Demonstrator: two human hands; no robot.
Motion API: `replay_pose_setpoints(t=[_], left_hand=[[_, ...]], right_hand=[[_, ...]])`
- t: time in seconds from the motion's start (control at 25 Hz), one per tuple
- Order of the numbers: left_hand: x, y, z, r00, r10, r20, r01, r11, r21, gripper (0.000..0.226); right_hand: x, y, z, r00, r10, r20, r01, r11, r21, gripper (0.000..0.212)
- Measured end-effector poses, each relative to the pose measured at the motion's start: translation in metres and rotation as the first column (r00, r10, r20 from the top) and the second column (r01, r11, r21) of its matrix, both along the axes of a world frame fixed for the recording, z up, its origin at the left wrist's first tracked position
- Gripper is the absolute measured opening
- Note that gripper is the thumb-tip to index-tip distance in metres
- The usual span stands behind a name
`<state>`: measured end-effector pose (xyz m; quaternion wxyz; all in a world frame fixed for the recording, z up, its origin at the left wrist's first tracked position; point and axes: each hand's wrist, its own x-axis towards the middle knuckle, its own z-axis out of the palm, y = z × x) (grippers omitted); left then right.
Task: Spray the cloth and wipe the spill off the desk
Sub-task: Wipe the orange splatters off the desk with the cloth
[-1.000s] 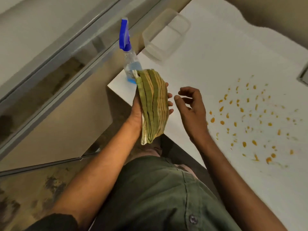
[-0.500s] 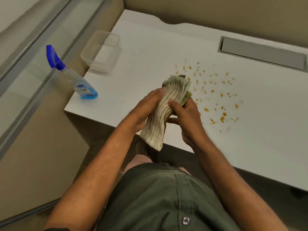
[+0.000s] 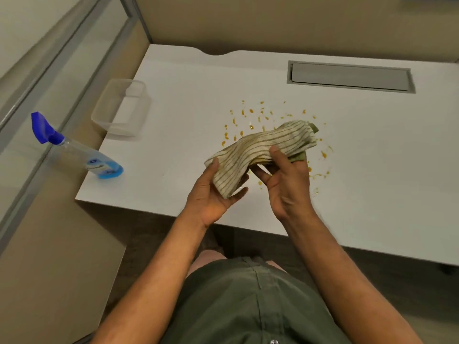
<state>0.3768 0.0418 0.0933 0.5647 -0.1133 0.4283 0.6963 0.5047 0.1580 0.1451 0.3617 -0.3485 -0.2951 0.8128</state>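
A folded cream cloth with green stripes (image 3: 263,147) is held above the white desk (image 3: 188,95), stretched between both hands. My left hand (image 3: 213,197) grips its lower left end with thumb on top. My right hand (image 3: 285,184) pinches the middle of the cloth, thumb over it. Orange spill drops (image 3: 250,126) are scattered on the desk under and around the cloth. A clear spray bottle with a blue nozzle (image 3: 74,150) stands at the desk's left corner, away from both hands.
An empty clear plastic container (image 3: 121,109) sits at the desk's left side beyond the bottle. A grey cable flap (image 3: 350,76) is set into the desk's back right. A glass partition (image 3: 49,70) runs along the left.
The cloth went from my left hand alone to both hands. It has moved right, over the spill, and now lies stretched flatter between the hands.
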Motion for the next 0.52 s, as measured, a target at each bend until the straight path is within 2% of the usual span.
replay_pose_setpoints(t=[0.08, 0.16, 0.24, 0.32, 0.44, 0.52], left_hand=[[-0.003, 0.011, 0.007, 0.992, 0.079, -0.094, -0.079, 0.997, 0.003, 0.048], [-0.009, 0.020, 0.018, 0.951, 0.108, -0.290, -0.123, 0.992, -0.034, 0.034], [-0.015, 0.025, 0.030, 0.845, 0.054, -0.531, -0.108, 0.992, -0.071, 0.028], [-0.016, 0.027, 0.042, 0.726, -0.018, -0.688, -0.075, 0.992, -0.105, 0.032], [-0.019, 0.029, 0.061, 0.581, -0.130, -0.803, 0.053, 0.991, -0.122, 0.024], [-0.023, 0.029, 0.068, 0.542, -0.225, -0.810, 0.188, 0.971, -0.144, 0.021]], right_hand=[[0.009, 0.005, -0.009, 1.000, -0.005, -0.009, 0.004, 0.999, -0.050, 0.038], [0.018, 0.007, -0.023, 1.000, 0.004, -0.015, -0.005, 0.994, -0.108, 0.043], [0.027, 0.005, -0.041, 1.000, 0.018, -0.023, -0.023, 0.980, -0.195, 0.043], [0.039, 0.007, -0.061, 0.999, 0.041, -0.019, -0.045, 0.947, -0.318, 0.042], [0.054, 0.015, -0.091, 0.982, 0.177, 0.067, -0.128, 0.882, -0.453, 0.057], [0.055, 0.020, -0.106, 0.964, 0.254, 0.080, -0.179, 0.840, -0.513, 0.067]])
